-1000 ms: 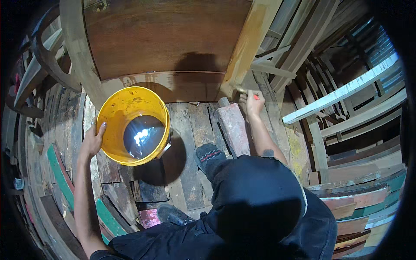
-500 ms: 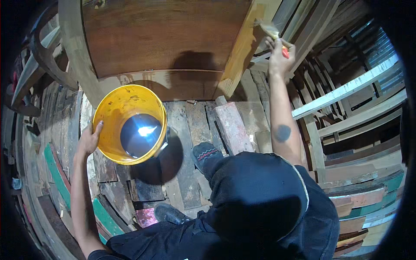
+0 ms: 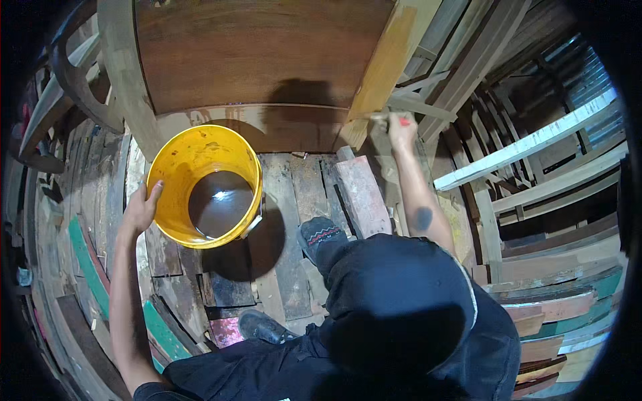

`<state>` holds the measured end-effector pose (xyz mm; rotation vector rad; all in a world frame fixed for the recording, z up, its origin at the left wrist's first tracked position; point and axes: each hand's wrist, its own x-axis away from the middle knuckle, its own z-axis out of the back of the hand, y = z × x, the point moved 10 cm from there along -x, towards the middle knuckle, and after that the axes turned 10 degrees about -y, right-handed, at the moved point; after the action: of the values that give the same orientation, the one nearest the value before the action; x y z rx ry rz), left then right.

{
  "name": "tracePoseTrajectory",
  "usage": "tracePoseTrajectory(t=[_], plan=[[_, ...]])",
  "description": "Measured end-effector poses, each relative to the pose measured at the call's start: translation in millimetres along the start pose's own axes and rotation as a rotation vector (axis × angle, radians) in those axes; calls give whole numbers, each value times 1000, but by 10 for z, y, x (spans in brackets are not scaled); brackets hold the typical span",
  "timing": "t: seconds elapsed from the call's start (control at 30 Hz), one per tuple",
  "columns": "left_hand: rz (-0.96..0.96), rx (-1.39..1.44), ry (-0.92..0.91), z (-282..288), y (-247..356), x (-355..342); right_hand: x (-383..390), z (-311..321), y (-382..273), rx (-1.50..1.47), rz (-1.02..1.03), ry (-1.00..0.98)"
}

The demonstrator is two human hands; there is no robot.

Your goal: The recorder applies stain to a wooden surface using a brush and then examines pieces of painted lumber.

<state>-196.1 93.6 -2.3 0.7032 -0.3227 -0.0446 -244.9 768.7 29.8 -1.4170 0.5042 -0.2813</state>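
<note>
My left hand is closed on the left rim of a yellow bucket, thumb over the edge. The bucket tilts toward me, and dark brownish liquid lies in its bottom, reflecting a bright light. With my right hand I grip a paintbrush whose handle shows some red. Its bristles point left, at the lower part of an upright wooden post; motion blurs them, so contact is hard to confirm. The post has a yellowish wet-looking face and borders a brown wooden panel.
A worn reddish block lies on the plank floor near my foot. Curved dark wooden pieces stand at the far left. Green-edged boards lie at lower left. Stacked timber and a pale beam fill the right side.
My right hand has moved down and slightly left along the post with the paintbrush. My left hand and the bucket stay nearly in place; the reflection in the liquid has shrunk.
</note>
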Motion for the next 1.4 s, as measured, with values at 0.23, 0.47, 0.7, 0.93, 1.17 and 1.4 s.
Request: tracePoseTrajectory(t=[0.23, 0.47, 0.7, 0.93, 1.17, 1.4], plan=[[-3, -32, 8, -15, 121, -56, -626, 413, -2010, -186, 588, 165], [-2, -19, 10, 36, -29, -40, -117, 364, -786, 25, 478, 280], [29, -28, -18, -13, -9, -91, 252, 602, 1229, 368, -144, 118], [15, 29, 10, -1, 120, -5, -106, 281, 999, 617, -188, 80], [28, 29, 41, -14, 92, 1, -85, 766, 60, 37, 264, 379], [106, 19, -58, -79, 15, -160, 295, 770, 934, 619, -63, 264]])
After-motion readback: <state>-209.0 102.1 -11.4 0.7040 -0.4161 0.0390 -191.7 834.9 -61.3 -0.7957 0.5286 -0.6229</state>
